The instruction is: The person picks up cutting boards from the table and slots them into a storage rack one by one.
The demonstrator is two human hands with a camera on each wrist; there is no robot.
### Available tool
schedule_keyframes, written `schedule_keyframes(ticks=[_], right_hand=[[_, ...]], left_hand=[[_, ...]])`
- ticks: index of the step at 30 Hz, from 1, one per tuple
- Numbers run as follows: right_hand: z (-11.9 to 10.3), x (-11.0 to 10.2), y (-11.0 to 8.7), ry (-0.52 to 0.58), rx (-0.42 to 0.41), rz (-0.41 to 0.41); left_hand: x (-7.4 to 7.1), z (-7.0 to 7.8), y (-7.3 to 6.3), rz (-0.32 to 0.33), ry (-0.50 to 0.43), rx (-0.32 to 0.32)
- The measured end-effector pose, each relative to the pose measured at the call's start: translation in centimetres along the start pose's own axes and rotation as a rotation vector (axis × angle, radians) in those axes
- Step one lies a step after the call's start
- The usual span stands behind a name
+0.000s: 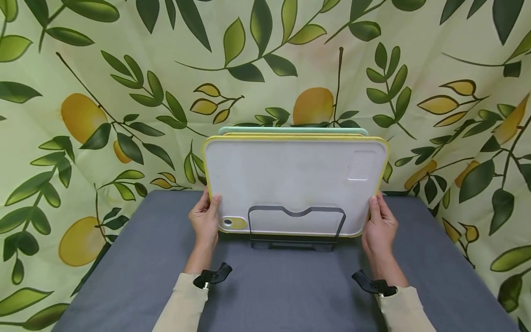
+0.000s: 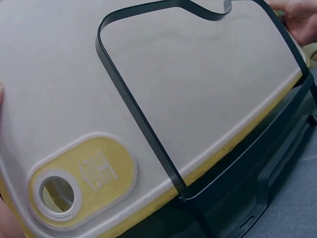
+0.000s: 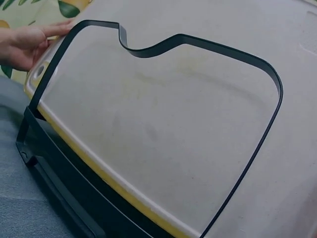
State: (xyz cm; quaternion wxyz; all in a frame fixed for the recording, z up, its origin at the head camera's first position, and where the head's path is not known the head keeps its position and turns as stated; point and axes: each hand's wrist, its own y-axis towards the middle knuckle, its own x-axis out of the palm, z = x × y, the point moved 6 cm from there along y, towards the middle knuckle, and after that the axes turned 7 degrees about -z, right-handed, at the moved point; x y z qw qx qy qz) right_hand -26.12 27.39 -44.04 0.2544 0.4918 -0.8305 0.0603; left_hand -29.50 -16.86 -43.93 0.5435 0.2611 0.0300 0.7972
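Note:
A white cutting board [image 1: 286,180] with a yellow rim stands on its long edge in a dark metal rack [image 1: 290,239], leaning slightly back. At its left edge my left hand [image 1: 204,221] grips it, thumb on the front face and fingers behind. My right hand [image 1: 380,230] holds the opposite edge in the same way, low near the corner. A yellow oval with a round hole [image 2: 58,197] marks the lower left corner. The rack's front loop [image 3: 157,49] passes across the face of the board.
A green-edged board [image 1: 290,130] shows behind the top edge, with another thin edge between. Grey cloth [image 1: 286,290] covers the table. Right behind hangs a leaf-and-fruit patterned curtain [image 1: 166,27]. Dark straps [image 1: 213,275] circle both wrists.

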Motion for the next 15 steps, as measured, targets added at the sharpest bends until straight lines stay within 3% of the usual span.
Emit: schedule_keyframes(ticks=[8, 15], right_hand=[[0.07, 0.10, 0.30, 0.004, 0.006, 0.000], [0.20, 0.41, 0.44, 0.050, 0.068, -0.046]], left_hand=[[0.22, -0.24, 0.33, -0.004, 0.001, -0.008], [-0.12, 0.03, 0.62, 0.008, 0.038, -0.002]])
